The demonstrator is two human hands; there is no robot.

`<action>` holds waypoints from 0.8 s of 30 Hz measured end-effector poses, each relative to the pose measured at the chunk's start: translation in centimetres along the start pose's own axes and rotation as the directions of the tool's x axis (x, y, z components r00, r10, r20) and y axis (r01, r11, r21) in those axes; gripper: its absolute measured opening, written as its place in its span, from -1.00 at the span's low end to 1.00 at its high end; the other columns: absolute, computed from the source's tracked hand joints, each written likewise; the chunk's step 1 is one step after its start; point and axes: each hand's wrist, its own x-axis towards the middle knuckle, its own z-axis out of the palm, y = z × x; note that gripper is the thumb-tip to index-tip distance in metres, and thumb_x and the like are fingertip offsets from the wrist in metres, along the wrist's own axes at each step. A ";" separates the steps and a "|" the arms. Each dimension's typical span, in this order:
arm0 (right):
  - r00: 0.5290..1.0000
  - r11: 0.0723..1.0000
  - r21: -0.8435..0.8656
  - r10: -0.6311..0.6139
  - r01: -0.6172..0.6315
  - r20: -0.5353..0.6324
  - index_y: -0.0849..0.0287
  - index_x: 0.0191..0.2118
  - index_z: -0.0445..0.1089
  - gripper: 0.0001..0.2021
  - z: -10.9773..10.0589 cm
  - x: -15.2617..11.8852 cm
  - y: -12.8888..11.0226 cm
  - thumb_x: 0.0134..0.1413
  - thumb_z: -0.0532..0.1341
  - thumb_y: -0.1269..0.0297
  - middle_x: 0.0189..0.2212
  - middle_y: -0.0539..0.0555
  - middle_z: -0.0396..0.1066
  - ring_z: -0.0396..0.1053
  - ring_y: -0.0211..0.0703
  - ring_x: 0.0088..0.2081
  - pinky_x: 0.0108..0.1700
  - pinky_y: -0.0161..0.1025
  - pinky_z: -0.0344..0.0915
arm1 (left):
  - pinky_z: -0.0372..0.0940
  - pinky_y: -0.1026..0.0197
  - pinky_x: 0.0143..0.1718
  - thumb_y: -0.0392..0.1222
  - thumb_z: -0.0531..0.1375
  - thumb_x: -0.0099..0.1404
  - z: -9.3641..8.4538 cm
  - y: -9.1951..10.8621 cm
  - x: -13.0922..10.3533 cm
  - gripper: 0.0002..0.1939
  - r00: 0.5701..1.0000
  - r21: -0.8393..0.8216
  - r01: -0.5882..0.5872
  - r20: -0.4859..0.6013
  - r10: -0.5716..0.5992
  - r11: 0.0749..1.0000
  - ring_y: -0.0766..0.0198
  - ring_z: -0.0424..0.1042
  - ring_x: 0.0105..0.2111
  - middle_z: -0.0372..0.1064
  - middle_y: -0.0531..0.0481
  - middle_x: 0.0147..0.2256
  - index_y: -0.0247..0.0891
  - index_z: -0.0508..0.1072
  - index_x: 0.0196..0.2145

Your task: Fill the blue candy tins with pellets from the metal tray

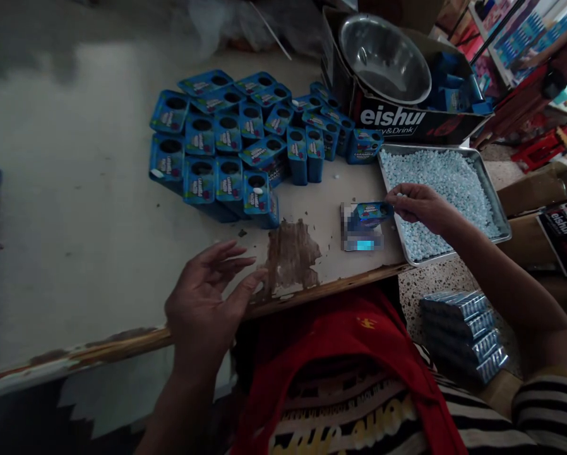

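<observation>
My left hand (212, 291) hovers over the table's front edge, its fingers apart and nothing between them. At the tray's left rim, my right hand (413, 203) has its fingertips pinched, with a small pale candy partly visible at them. Just left of those fingertips, a blue box (371, 213) lies on the table, partly blurred. The metal tray (505, 229) holds many light blue and white candies (442, 189). Blue boxes with round dark openings (227, 134) stand in a group beyond my hands. A white candy rests on top of the nearest box (261, 201).
A steel bowl (385, 60) sits on a black carton (397, 123) containing blue packets. Silvery wrapped packs (468, 335) are stacked on the floor at the right. The wooden table edge (136, 344) is worn. Part of another person shows at the upper right.
</observation>
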 end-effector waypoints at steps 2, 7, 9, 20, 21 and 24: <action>1.000 1.000 -0.019 0.014 -0.014 0.014 0.15 -0.30 0.51 -0.57 0.0 0.2 0.3 0.12 0.59 -0.08 -0.63 -0.16 0.24 -0.01 -0.42 -0.59 -0.56 -0.36 -0.17 | 0.66 -0.14 0.11 -0.05 0.50 0.10 -0.1 -0.2 -0.1 -0.38 1.000 0.011 0.011 0.004 -0.011 1.000 0.00 0.71 -0.08 0.65 -0.13 -0.01 -0.13 0.56 0.12; 1.000 1.000 -0.012 0.017 -0.017 0.005 0.17 -0.30 0.50 -0.59 0.3 0.0 0.5 0.12 0.57 -0.06 -0.62 -0.15 0.25 -0.01 -0.42 -0.59 -0.55 -0.32 -0.18 | 0.67 -0.10 0.09 -0.05 0.50 0.12 -0.3 0.0 -0.1 -0.48 0.999 0.047 0.039 0.020 -0.040 0.998 0.00 0.72 -0.08 0.68 -0.11 -0.03 -0.14 0.61 0.04; 1.000 1.000 0.000 0.015 -0.015 0.006 0.18 -0.30 0.51 -0.59 0.5 -0.2 0.1 0.12 0.57 -0.04 -0.61 -0.14 0.26 0.00 -0.42 -0.59 -0.55 -0.32 -0.17 | 0.66 -0.10 0.11 -0.05 0.50 0.12 -0.3 0.2 0.0 -0.49 0.998 0.045 0.056 0.025 -0.057 0.997 0.01 0.72 -0.09 0.69 -0.12 -0.03 -0.16 0.62 0.03; 0.999 0.999 0.005 0.044 -0.044 -0.020 0.22 -0.21 0.64 -0.69 0.3 0.2 0.5 0.07 0.60 0.11 -0.61 -0.14 0.26 0.01 -0.43 -0.59 -0.56 -0.35 -0.17 | 0.62 -0.14 0.23 0.01 0.54 0.11 0.8 -0.6 -0.2 -0.48 0.991 0.045 0.049 0.120 -0.054 0.998 -0.01 0.72 -0.08 0.69 -0.06 -0.05 -0.12 0.66 0.02; 0.999 0.999 -0.004 0.038 -0.039 -0.027 0.22 -0.21 0.65 -0.69 0.3 0.2 0.6 0.04 0.61 0.13 -0.61 -0.15 0.26 0.01 -0.43 -0.58 -0.56 -0.35 -0.17 | 0.61 -0.14 0.23 0.01 0.54 0.13 0.8 -0.6 -0.3 -0.49 0.991 0.049 0.051 0.122 -0.057 0.997 0.00 0.72 -0.08 0.69 -0.06 -0.05 -0.12 0.66 0.02; 0.999 1.000 -0.018 0.016 -0.017 -0.045 0.22 -0.20 0.68 -0.68 0.7 -0.1 0.5 0.00 0.62 0.14 -0.61 -0.16 0.25 0.02 -0.43 -0.57 -0.55 -0.36 -0.13 | 0.62 -0.11 0.21 0.00 0.51 0.18 0.8 -0.5 -0.3 -0.53 0.989 0.066 0.082 0.120 -0.089 0.994 0.01 0.72 -0.06 0.69 -0.08 -0.03 -0.13 0.66 0.03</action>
